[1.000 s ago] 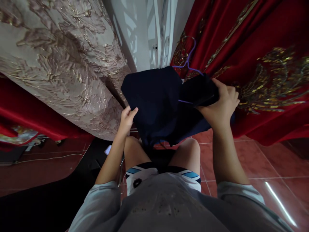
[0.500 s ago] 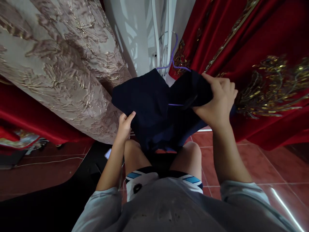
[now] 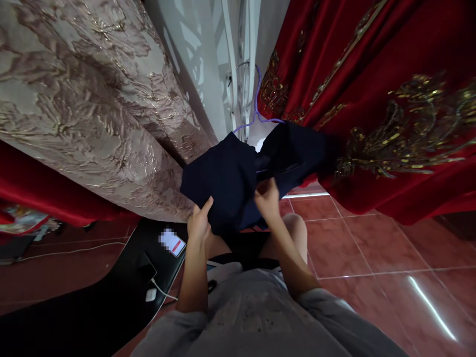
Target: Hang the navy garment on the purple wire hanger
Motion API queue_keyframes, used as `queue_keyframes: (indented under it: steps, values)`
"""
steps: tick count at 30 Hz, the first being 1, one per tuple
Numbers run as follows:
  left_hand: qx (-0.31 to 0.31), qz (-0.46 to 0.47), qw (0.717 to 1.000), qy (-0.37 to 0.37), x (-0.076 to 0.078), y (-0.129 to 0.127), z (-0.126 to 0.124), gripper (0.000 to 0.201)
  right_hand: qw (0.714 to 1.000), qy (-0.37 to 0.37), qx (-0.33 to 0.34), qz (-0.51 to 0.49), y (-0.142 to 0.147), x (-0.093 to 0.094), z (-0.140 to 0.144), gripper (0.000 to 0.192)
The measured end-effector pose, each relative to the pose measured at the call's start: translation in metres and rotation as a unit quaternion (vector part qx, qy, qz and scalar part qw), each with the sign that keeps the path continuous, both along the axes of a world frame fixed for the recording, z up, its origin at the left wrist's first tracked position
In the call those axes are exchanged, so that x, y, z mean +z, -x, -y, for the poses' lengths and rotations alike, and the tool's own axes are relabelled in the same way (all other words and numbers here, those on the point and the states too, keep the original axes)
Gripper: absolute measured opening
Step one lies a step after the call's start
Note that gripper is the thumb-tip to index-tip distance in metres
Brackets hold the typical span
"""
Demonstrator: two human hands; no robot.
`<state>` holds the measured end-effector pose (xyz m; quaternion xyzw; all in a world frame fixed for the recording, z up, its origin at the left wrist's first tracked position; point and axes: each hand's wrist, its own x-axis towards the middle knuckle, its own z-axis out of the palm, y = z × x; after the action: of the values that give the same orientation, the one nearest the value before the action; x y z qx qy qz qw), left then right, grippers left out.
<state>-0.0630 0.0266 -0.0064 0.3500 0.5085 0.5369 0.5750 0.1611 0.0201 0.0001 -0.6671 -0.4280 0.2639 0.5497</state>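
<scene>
Nearest, a grey shirt [image 3: 256,317] fills the bottom of the view, and bare knees are seen just beyond it above white shorts with blue stripes [image 3: 226,267]. To the left of the knees a black mat [image 3: 92,307] is laid on the red tiled floor [image 3: 372,248]; a phone [image 3: 171,242] rests on its far edge, and a white cable with a small plug [image 3: 151,294] is trailed across it.

Above the knees a dark navy garment [image 3: 226,178] is held up in the air between both hands. The left hand [image 3: 200,220] is closed on the garment's lower left edge, the cloth pinched between thumb and fingers. The right hand [image 3: 267,198] is raised at the garment's middle, its fingers bent against the dark cloth; whether a fold is actually gripped there cannot be told, since the fingertips are lost in the fabric.

A purple hanger [image 3: 256,106] is seen rising from the top of the garment, its hook standing in front of a white ornamental grille [image 3: 241,64]. Farther off, a beige brocade curtain [image 3: 85,94] is hung on the left, and a red velvet curtain with gold embroidery [image 3: 390,99] is draped on the right, touching the garment's right side.
</scene>
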Motion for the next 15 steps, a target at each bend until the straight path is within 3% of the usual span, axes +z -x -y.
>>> queue_keyframes:
  steps: [2,4,6,9,10,11,13,15]
  values:
    - [0.031,0.002,1.0,-0.001,0.001,0.001,0.003,0.041,0.996,0.066,0.058,-0.02,0.017,-0.028,-0.001,0.023]
    - [0.033,-0.002,0.999,-0.036,0.005,0.002,0.004,0.037,0.99,0.096,0.103,-0.028,0.023,-0.045,0.006,0.032]
    - [0.081,-0.052,0.989,-0.11,0.005,0.0,0.006,0.036,0.985,0.107,0.131,-0.036,0.021,-0.051,0.017,0.042]
    - [0.225,-0.203,0.929,-0.213,-0.006,-0.012,0.013,0.052,0.985,0.094,0.138,-0.039,0.015,-0.045,0.031,0.049]
    - [0.224,-0.239,0.916,-0.23,-0.013,-0.019,0.016,0.054,0.986,0.088,0.138,-0.039,0.014,-0.042,0.034,0.05]
    - [0.171,-0.26,0.919,-0.24,-0.02,-0.028,0.019,0.05,0.986,0.082,0.143,-0.039,0.013,-0.039,0.036,0.05]
    - [-0.021,-0.261,0.933,-0.248,-0.032,-0.048,0.022,0.024,0.982,0.073,0.166,-0.046,0.013,-0.035,0.038,0.046]
    - [-0.161,-0.245,0.923,-0.25,-0.04,-0.068,0.02,0.007,0.978,0.065,0.19,-0.058,0.011,-0.03,0.037,0.04]
